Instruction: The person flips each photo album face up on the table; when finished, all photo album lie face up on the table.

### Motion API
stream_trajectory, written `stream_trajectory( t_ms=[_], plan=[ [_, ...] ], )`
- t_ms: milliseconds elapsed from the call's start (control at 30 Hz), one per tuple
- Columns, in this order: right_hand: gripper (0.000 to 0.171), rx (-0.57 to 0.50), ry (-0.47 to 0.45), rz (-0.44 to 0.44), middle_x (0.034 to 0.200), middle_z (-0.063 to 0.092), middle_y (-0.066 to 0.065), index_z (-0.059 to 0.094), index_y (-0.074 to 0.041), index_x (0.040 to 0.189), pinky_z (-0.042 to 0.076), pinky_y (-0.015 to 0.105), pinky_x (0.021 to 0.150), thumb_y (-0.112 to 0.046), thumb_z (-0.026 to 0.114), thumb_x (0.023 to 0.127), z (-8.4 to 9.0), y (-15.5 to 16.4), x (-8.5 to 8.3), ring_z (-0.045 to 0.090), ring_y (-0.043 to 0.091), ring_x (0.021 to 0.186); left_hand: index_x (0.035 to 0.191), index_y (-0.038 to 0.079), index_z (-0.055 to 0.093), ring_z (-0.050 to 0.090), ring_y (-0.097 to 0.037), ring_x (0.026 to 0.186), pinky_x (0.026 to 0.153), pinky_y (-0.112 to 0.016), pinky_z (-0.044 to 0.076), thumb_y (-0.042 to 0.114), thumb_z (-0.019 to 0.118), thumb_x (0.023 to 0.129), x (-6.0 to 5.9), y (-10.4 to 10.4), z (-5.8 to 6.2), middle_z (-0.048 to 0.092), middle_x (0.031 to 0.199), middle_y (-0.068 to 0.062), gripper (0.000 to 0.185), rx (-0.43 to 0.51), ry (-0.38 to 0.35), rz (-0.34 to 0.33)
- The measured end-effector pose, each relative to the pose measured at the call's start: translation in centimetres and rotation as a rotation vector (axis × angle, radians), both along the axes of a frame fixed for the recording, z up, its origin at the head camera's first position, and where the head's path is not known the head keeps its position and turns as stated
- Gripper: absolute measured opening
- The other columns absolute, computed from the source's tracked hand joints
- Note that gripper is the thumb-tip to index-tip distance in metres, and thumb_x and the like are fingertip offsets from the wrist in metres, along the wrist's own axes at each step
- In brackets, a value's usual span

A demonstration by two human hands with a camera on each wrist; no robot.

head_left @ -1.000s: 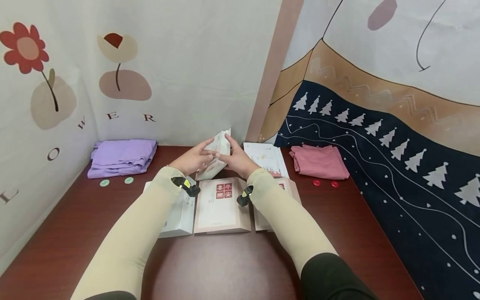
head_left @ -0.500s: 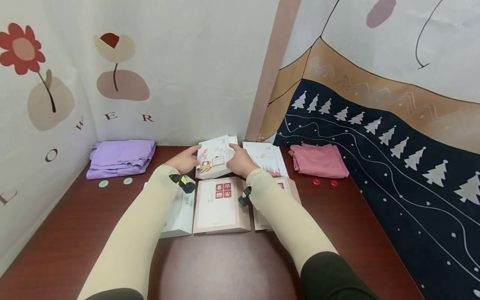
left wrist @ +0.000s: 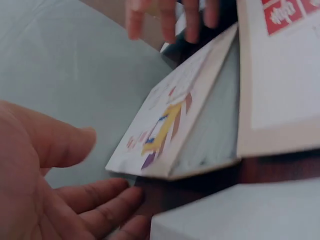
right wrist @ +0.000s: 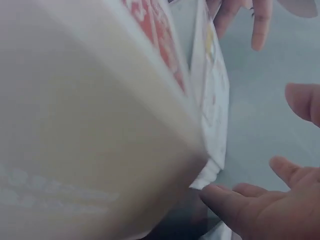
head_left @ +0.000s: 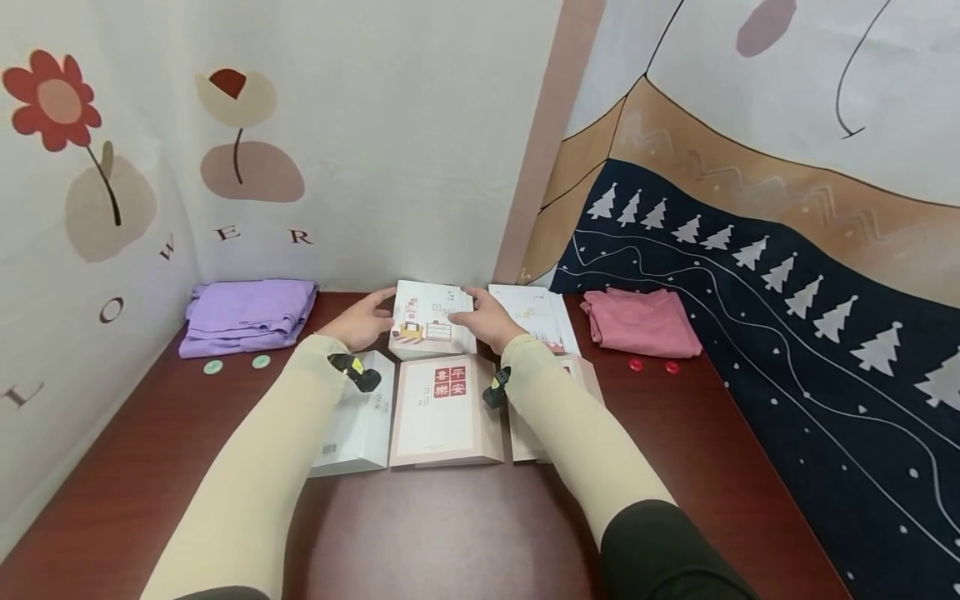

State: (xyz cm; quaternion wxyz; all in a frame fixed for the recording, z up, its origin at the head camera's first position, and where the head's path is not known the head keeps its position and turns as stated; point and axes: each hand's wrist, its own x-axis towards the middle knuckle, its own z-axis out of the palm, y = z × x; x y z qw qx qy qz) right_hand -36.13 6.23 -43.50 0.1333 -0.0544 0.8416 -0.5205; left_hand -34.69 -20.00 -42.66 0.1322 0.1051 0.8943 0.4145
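A white box with a small coloured picture lies flat on the dark red table, just behind a row of boxes. My left hand is at its left edge, fingers relaxed, with fingertips by the near corner and no grip visible. On the other side, my right hand has straight fingers touching the top right edge. In the right wrist view that hand's fingers are spread beside the white box.
In front lie a pink-framed box with red squares, a white box on the left and another pink-edged box under my right forearm. A flat white packet, purple cloth, pink cloth, green buttons and red buttons surround them.
The white picture box was held up tilted between both hands; it has come down flat on the table. Both hands have loosened and now lie at its sides.
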Motion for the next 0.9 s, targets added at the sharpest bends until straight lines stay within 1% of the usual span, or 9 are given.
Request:
stream_trajectory(
  t_ms=[100, 167, 267, 333, 467, 533, 700, 800, 900],
  plan=[
    [0.077, -0.043, 0.021, -0.003, 0.167, 0.037, 0.020, 0.034, -0.016, 0.166, 0.032, 0.053, 0.126, -0.032, 0.072, 0.100, 0.5, 0.3, 0.7, 0.036, 0.038, 0.155, 0.170, 0.007, 0.013, 0.037, -0.049, 0.151, 0.120, -0.061, 0.036, 0.008, 0.045, 0.110, 0.9, -0.7, 0.1, 0.034, 0.163, -0.035, 0.068, 0.050, 0.032, 0.005],
    [0.077, -0.048, 0.019, 0.012, 0.165, 0.041, 0.020, 0.036, -0.018, 0.165, 0.036, 0.054, 0.123, -0.035, 0.072, 0.100, 0.9, 0.3, 1.6, 0.040, 0.038, 0.152, 0.170, 0.008, 0.013, 0.039, -0.051, 0.149, 0.118, -0.063, 0.038, 0.008, 0.046, 0.110, 1.9, -1.3, 0.4, 0.035, 0.162, -0.035, 0.068, 0.080, 0.045, 0.008],
    [0.076, -0.063, 0.010, 0.050, 0.163, 0.043, 0.021, 0.037, -0.019, 0.164, 0.043, 0.055, 0.118, -0.038, 0.073, 0.100, 1.7, 0.3, 3.3, 0.046, 0.038, 0.148, 0.170, 0.009, 0.015, 0.042, -0.051, 0.147, 0.116, -0.064, 0.040, 0.009, 0.048, 0.110, 3.8, -2.4, 0.6, 0.037, 0.162, -0.034, 0.068, 0.097, 0.070, 0.014],
    [0.075, -0.061, 0.006, 0.072, 0.162, 0.044, 0.022, 0.039, -0.019, 0.163, 0.045, 0.055, 0.116, -0.039, 0.074, 0.099, 2.1, 0.1, 4.7, 0.049, 0.039, 0.145, 0.170, 0.010, 0.017, 0.043, -0.050, 0.146, 0.116, -0.064, 0.041, 0.011, 0.050, 0.110, 5.1, -3.2, 0.6, 0.039, 0.161, -0.034, 0.068, 0.109, 0.087, 0.017],
    [0.075, -0.049, -0.004, 0.110, 0.160, 0.046, 0.021, 0.043, -0.020, 0.162, 0.048, 0.052, 0.113, -0.041, 0.076, 0.098, 2.4, -0.7, 7.3, 0.054, 0.037, 0.141, 0.168, 0.006, 0.021, 0.042, -0.053, 0.146, 0.117, -0.065, 0.038, 0.011, 0.052, 0.110, 8.0, -4.8, 0.4, 0.039, 0.158, -0.037, 0.066, 0.130, 0.119, 0.022],
    [0.074, -0.042, -0.011, 0.132, 0.158, 0.050, 0.019, 0.045, -0.021, 0.160, 0.050, 0.050, 0.111, -0.043, 0.076, 0.097, 2.2, -1.3, 8.5, 0.056, 0.035, 0.139, 0.168, 0.005, 0.022, 0.042, -0.054, 0.145, 0.117, -0.066, 0.037, 0.011, 0.052, 0.110, 9.5, -5.5, 0.3, 0.040, 0.158, -0.037, 0.066, 0.125, 0.120, 0.038],
    [0.073, -0.092, -0.065, 0.195, 0.155, 0.052, 0.020, 0.048, -0.021, 0.158, 0.058, 0.049, 0.098, -0.042, 0.078, 0.096, 1.5, -2.8, 11.1, 0.062, 0.034, 0.130, 0.167, 0.004, 0.024, 0.042, -0.058, 0.143, 0.113, -0.070, 0.038, 0.016, 0.054, 0.110, 12.5, -7.1, -0.2, 0.041, 0.156, -0.038, 0.066, 0.089, 0.111, 0.106],
    [0.071, -0.150, -0.116, 0.238, 0.155, 0.051, 0.020, 0.049, -0.019, 0.158, 0.059, 0.052, 0.098, -0.040, 0.078, 0.096, 1.2, -3.7, 12.6, 0.062, 0.035, 0.129, 0.166, 0.002, 0.025, 0.042, -0.060, 0.141, 0.111, -0.071, 0.039, 0.018, 0.055, 0.110, 14.0, -7.9, -0.7, 0.040, 0.156, -0.039, 0.066, 0.041, 0.092, 0.148],
    [0.070, -0.181, -0.151, 0.274, 0.155, 0.051, 0.020, 0.050, -0.018, 0.157, 0.059, 0.051, 0.098, -0.038, 0.078, 0.096, 0.8, -4.6, 13.8, 0.062, 0.031, 0.129, 0.164, -0.002, 0.025, 0.038, -0.062, 0.143, 0.113, -0.072, 0.036, 0.015, 0.054, 0.109, 15.2, -8.6, -1.1, 0.033, 0.158, -0.042, 0.065, 0.008, 0.045, 0.191]
  ],
)
